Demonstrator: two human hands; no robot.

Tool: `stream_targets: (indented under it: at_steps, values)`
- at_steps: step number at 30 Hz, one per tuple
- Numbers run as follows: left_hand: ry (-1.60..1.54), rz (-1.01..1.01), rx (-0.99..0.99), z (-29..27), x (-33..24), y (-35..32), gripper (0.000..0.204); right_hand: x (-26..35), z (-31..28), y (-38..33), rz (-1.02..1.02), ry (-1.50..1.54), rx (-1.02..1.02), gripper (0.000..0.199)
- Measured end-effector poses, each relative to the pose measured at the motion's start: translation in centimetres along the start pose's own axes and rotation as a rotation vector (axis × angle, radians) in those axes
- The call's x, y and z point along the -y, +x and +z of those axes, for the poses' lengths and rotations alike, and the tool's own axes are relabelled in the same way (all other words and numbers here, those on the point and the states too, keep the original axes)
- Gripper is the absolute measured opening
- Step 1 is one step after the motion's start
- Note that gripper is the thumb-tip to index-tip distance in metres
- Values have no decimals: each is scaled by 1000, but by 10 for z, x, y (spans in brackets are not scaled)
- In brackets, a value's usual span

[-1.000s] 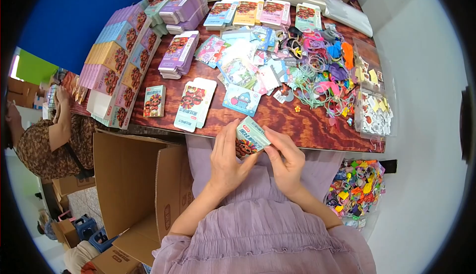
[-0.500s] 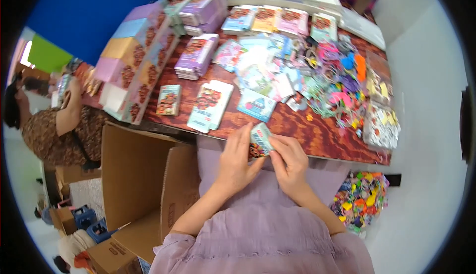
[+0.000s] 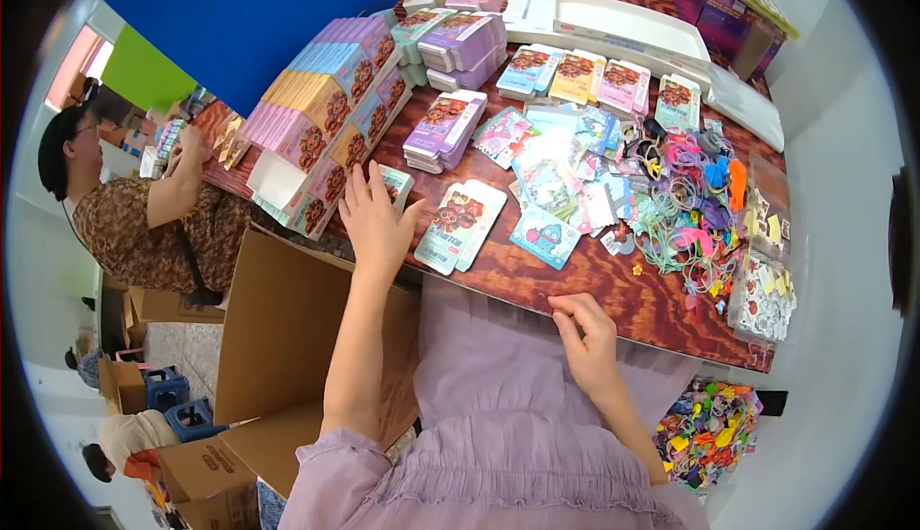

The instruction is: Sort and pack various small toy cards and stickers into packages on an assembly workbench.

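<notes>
My left hand (image 3: 374, 228) reaches over the table's near left edge with its fingers spread. Its fingers are at a small green carton (image 3: 395, 183), which they partly cover; whether they press on it I cannot tell. To the right of that hand lie flat, unfilled green cartons (image 3: 460, 226) with a picture on the front. My right hand (image 3: 586, 338) rests at the front edge, fingers curled in and nothing seen in them. Nearest beyond it is a blue card (image 3: 545, 237) with a cartoon figure, beside a spread pile of pastel cards (image 3: 551, 161).
Rows of filled cartons (image 3: 316, 108) stand at the left, purple cartons (image 3: 444, 130) behind the flat ones. Coloured hair ties and trinkets (image 3: 690, 204) heap at the right, near bagged stickers (image 3: 764, 295). An open cardboard box (image 3: 278, 329) stands below the table. A co-worker (image 3: 158, 214) sits far left.
Both hands held a small green carton together; they have parted. My left hand has moved left to the carton on the table, my right hand has drawn back. The view has shifted.
</notes>
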State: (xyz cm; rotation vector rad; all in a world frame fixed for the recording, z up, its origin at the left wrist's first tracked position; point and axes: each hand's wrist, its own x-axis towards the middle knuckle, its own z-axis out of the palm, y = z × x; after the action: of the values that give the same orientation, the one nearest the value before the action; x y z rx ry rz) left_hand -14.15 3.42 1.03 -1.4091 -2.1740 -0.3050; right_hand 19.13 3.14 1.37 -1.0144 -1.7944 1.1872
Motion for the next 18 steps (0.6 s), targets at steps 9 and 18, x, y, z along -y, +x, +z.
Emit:
stream_targets:
  at_steps: [9,18]
  values:
    - [-425,-44,353,-17,-79,-35,97,8,1,4,-3,-13,58,13]
    - [-832,127,194,-68,-99,-52,92,9,4,5,214,407,-19,36]
